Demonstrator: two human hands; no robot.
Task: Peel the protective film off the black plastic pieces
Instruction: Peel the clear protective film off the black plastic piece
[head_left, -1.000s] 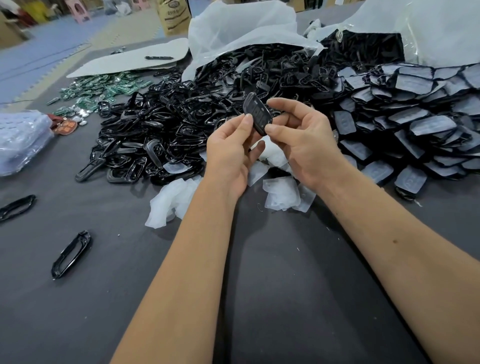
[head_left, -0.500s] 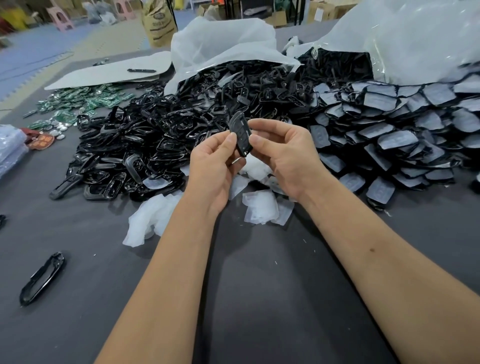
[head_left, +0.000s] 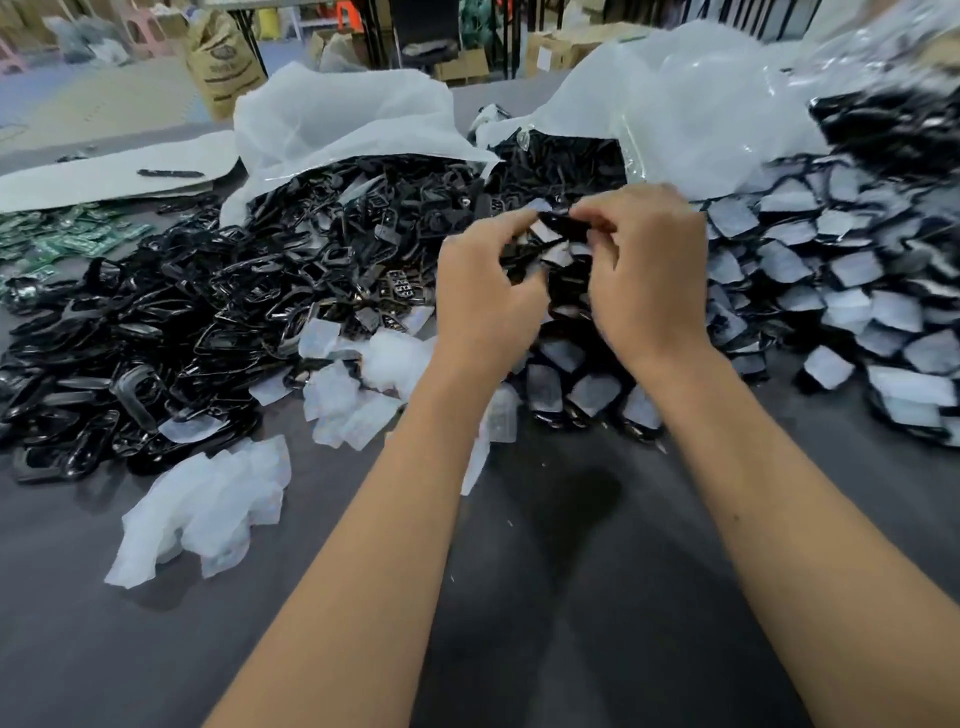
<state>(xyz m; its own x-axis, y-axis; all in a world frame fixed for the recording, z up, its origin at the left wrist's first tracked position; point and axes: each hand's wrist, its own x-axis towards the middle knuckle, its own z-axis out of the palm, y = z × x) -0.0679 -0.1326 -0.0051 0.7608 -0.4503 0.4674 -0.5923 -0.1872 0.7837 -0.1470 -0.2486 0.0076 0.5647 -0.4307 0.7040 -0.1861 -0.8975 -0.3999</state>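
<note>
A black plastic piece is being pinched above the heap of film-covered pieces between the left hand and right hand (blurred), and its film corner is best being lifted slowly while the piece is being kept steady.

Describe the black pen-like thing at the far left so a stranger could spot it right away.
Start at the big white bag spilling black plastic pieces. Left of it lies a flat pale sheet on the grey table. The pen-like stick rests alone on that sheet, slim, straight and dark against white.
</note>
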